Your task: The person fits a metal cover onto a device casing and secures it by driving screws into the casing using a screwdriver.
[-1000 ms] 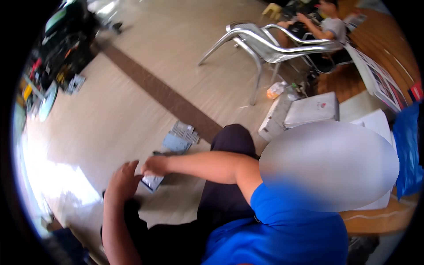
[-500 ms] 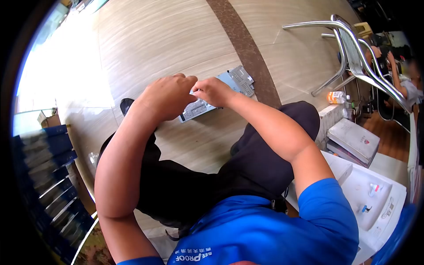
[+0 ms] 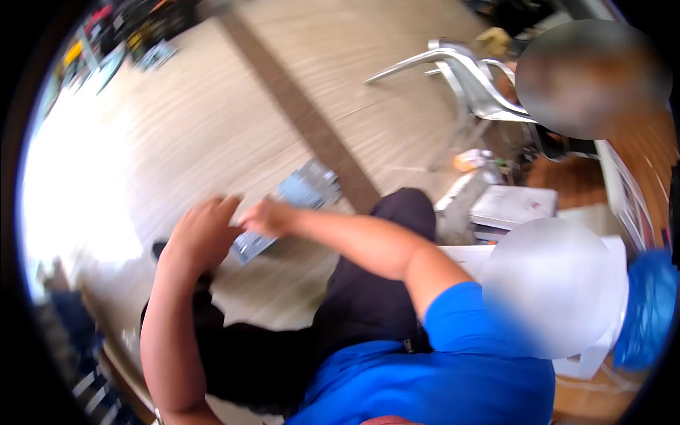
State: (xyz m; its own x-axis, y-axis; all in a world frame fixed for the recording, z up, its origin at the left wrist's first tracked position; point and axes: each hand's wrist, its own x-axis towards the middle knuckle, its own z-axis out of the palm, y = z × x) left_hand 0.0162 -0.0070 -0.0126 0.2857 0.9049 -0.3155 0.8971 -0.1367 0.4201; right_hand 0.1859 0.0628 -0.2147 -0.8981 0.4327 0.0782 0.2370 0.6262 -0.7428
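Observation:
My left hand (image 3: 204, 232) is raised in front of me with its fingers curled inward. Close beside it is my right hand (image 3: 268, 217), its fingers drawn together in a pinch. Motion blur and the hands themselves hide whatever is between the fingers. Below and behind them on the floor lies a flat grey and light-blue metal unit (image 3: 299, 190); its near end (image 3: 251, 246) shows under the hands, and its middle is covered. Both hands appear to be above the unit, not on it.
A metal chair (image 3: 473, 85) stands at the upper right, with an orange-labelled bottle (image 3: 469, 161) below it. White book-like boxes (image 3: 513, 204) are stacked on the right, near a blue plastic bag (image 3: 648, 312). Dark blue boxes (image 3: 74, 319) line the left. My legs (image 3: 368, 283) frame the floor.
The view has swung to the right, so the hands, unit and chair sit further left and the picture is blurred. Both hands stay close together with fingers curled.

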